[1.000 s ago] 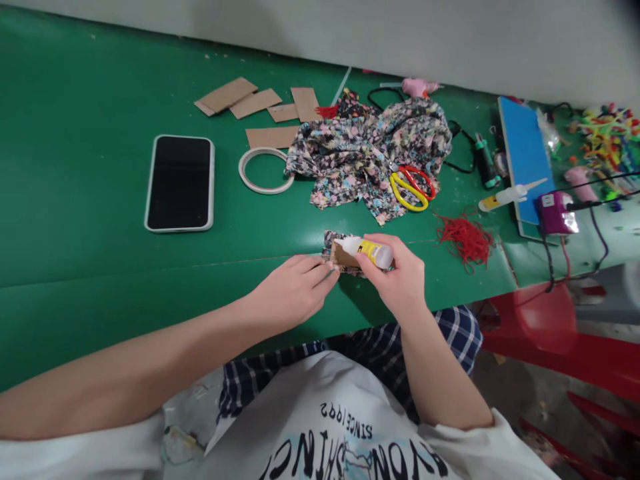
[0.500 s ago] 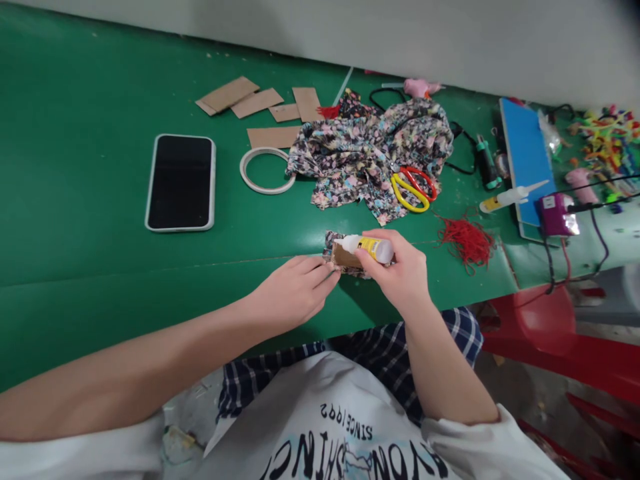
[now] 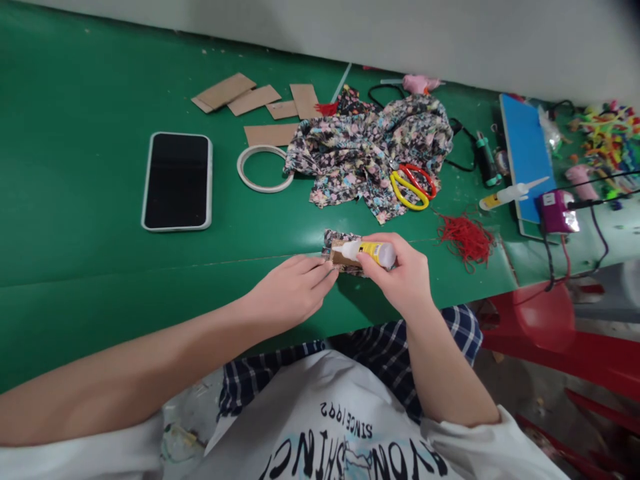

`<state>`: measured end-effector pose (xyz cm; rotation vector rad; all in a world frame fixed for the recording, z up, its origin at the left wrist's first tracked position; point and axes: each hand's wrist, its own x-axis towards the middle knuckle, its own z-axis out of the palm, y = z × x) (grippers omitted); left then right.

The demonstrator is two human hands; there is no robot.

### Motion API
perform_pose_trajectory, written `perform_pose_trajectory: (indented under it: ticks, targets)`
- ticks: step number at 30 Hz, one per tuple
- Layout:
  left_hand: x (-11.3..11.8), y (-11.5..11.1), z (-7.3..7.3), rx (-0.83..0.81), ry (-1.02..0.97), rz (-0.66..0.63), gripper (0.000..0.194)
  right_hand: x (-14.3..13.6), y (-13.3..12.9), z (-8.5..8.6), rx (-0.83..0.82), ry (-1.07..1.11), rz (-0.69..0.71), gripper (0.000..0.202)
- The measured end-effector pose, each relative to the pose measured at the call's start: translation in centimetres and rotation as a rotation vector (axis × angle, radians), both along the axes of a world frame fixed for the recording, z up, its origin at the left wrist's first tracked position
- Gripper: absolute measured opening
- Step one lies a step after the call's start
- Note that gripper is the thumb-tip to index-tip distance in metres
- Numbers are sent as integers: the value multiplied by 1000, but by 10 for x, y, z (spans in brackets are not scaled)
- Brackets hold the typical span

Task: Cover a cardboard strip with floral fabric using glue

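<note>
My right hand (image 3: 403,270) is closed round a glue bottle (image 3: 375,254) with a yellow label, tilted with its white nozzle pointing left. Under the nozzle lies a small cardboard piece (image 3: 344,258) with floral fabric (image 3: 329,238) along its edges. My left hand (image 3: 295,290) pinches the left near corner of this fabric-edged cardboard with its fingertips. Whether glue is coming out is too small to tell. Beyond my hands is a crumpled floral cloth (image 3: 345,150), with yellow-and-red-handled scissors (image 3: 413,187) resting on it.
A phone (image 3: 177,181) and a tape roll (image 3: 241,170) lie left of the cloth. Cardboard strips (image 3: 270,135) are behind. To the right are red threads (image 3: 467,240), another glue bottle (image 3: 510,195), a screwdriver (image 3: 486,160), a blue board (image 3: 525,153) and a purple device (image 3: 557,213) with cables.
The bottle and my right hand have shifted very slightly, with the nozzle still over the cardboard. My left hand stays at the same corner. The view has moved a little.
</note>
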<state>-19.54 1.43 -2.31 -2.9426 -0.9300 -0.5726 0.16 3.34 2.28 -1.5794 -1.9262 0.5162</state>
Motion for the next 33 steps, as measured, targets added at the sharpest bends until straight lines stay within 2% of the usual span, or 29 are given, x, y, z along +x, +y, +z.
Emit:
perform_pose_trajectory:
  ticks: [12,18,23,28,33]
  targets:
    - [-1,0,2,76,-56,4,24,4,-10,1,-36,33,46,18]
    - [-1,0,1,78,-49,5,23,10,-9,-2,-15,126,-124,22]
    - [-1,0,1,72,-16,10,25,11,-4,-4,-114,102,-14,25]
    - [-1,1,1,61,-15,8,24,9,1,-6,-45,117,-126,27]
    - [-2,2,1,33,5,12,24,7,1,-6,-75,172,-165,27]
